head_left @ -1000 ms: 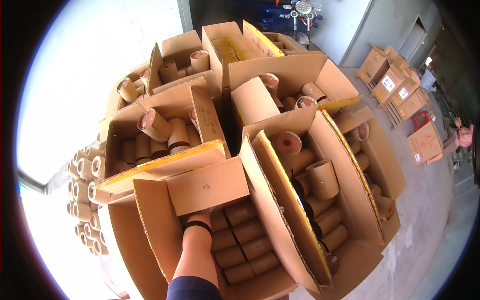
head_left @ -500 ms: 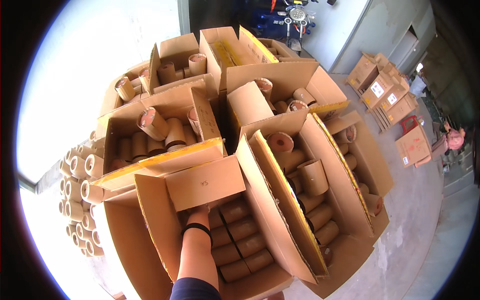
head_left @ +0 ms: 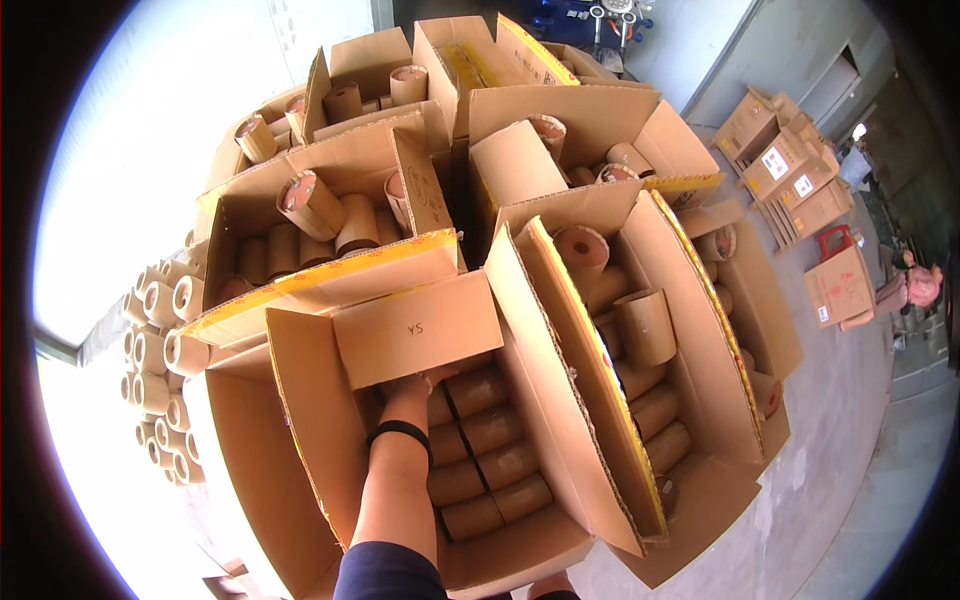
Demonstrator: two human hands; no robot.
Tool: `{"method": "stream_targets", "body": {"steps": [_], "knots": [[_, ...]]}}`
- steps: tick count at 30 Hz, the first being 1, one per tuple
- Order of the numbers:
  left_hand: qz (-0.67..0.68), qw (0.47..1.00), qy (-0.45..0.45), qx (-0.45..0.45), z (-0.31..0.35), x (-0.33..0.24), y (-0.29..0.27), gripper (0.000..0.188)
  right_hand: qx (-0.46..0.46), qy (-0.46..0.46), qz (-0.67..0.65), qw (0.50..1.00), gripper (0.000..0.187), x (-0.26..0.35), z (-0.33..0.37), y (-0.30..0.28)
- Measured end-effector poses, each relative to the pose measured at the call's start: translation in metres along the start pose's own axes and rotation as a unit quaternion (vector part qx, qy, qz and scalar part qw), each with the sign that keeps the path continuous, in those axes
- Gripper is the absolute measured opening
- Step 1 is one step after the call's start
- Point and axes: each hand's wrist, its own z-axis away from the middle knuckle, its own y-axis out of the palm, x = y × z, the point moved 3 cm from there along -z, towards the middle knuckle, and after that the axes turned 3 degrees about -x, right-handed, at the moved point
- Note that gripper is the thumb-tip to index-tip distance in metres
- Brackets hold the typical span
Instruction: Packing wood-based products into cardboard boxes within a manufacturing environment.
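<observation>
My left hand reaches into an open cardboard box in front of me, with a black band on the wrist. The fingers sit at the lower edge of the box's inner flap and are mostly hidden under it. I cannot tell whether they grip anything. Brown cardboard tubes lie in rows inside the box, just right of my forearm. My right hand is out of view.
More open boxes of tubes crowd around: one behind and one to the right. Loose tubes are stacked at the left. Closed cartons and a person are at the far right on the grey floor.
The view has shifted slightly. My left hand stays at the flap's edge inside the same box.
</observation>
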Motion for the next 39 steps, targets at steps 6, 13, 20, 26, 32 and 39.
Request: {"method": "stream_targets", "body": {"steps": [6,13,20,26,32,39], "knots": [[0.004,1.000,-0.001,-0.001,-0.002,0.004,0.001,0.091,0.009,-0.011,-0.009,1.000,0.022,-0.028,0.021,0.004],[0.032,0.999,-0.008,0.007,0.009,0.005,0.008,0.092,0.025,-0.009,-0.087,0.996,0.029,-0.078,0.005,0.007],[0.148,0.987,-0.065,-0.010,0.063,0.002,0.018,0.094,-0.029,-0.033,0.128,0.991,0.034,0.002,-0.020,0.004],[0.492,0.850,-0.184,0.042,0.168,-0.047,-0.033,0.082,-0.033,-0.064,0.101,0.992,0.038,0.121,0.036,0.000],[0.787,0.587,-0.094,0.164,0.295,-0.113,-0.092,0.069,-0.124,-0.217,0.199,0.948,0.043,0.124,0.028,-0.015],[0.884,0.358,0.103,0.282,0.427,-0.199,-0.138,0.088,-0.098,-0.290,-0.064,0.950,0.037,0.219,0.071,-0.037]]}}
